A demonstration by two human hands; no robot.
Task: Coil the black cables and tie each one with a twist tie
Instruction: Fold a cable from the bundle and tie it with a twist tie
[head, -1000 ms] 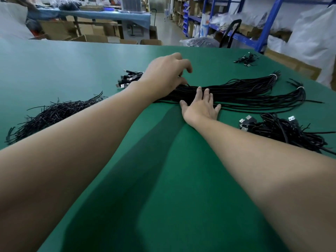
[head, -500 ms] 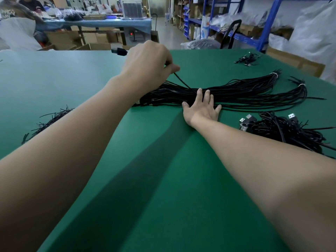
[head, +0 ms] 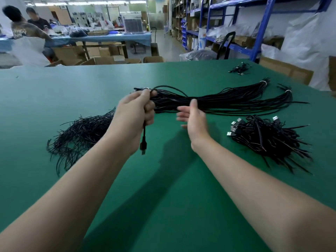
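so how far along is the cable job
Done, apparently: the heap of bunched cables on the right. In hand: the left hand grips one cable, plug dangling, uncoiled; the right hand is open beside it. Left: the long bundle of straight cables.

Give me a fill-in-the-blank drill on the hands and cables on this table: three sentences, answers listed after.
1. The left hand grips a single cable whose ____ hangs below the fist.
2. The right hand is ____, not clenched.
3. The twist ties lie on a ____ table.
Missing words: plug, open, green.
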